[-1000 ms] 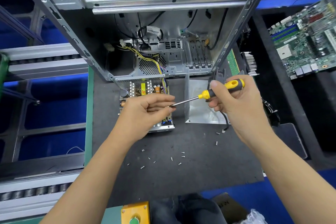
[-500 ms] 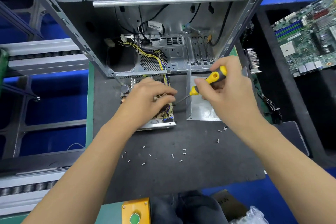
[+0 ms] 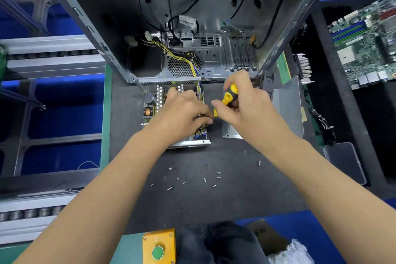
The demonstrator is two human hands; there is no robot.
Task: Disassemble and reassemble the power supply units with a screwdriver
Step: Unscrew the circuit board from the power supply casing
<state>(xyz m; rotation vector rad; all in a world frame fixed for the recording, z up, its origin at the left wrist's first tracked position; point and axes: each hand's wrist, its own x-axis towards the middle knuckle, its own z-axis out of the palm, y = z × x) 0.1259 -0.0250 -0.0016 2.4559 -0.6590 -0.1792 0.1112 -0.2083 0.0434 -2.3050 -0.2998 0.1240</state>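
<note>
a single head-worn wide-angle camera looks forward and steeply down from close above the dark work mat (image 3: 214,206), the person's forearms entering from the bottom corners. the open computer case (image 3: 192,17) fills the top of the frame, a conveyor (image 3: 49,58) runs off the left edge and a motherboard (image 3: 364,43) lies at the right edge; straight edges bow toward the borders.
</note>
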